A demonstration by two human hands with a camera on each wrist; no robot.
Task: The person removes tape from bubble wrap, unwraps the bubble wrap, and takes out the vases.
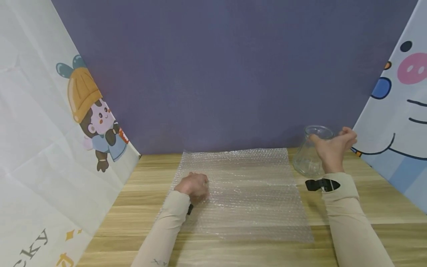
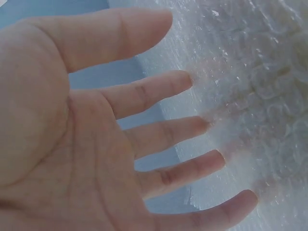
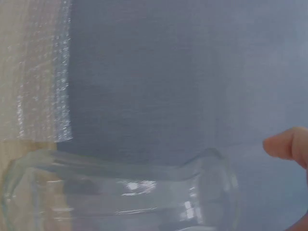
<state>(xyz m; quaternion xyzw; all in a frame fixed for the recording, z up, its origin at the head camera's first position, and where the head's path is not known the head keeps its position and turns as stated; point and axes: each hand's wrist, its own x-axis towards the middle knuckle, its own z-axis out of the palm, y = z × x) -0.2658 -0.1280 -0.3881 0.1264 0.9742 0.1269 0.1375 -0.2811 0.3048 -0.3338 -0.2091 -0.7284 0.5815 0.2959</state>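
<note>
A clear glass vase point(image 1: 306, 163), narrow at the neck and wider at the base, stands upright on the table at the right. My right hand point(image 1: 333, 148) is beside its upper part, fingers spread and relaxed. In the right wrist view a fingertip point(image 3: 279, 146) shows apart from the vase's rim point(image 3: 233, 187). A sheet of clear bubble wrap point(image 1: 253, 193) lies flat across the middle of the table. Over its left side is my left hand point(image 1: 193, 184); the left wrist view shows its fingers point(image 2: 154, 137) straight and spread, their tips at the bubble wrap.
The wooden table point(image 1: 123, 207) extends around the bubble wrap. A dark blue-grey backdrop point(image 1: 227, 74) rises behind it. Printed cartoon panels flank both sides, a white one point(image 1: 40, 148) on the left and another point(image 1: 400, 133) close to the vase on the right.
</note>
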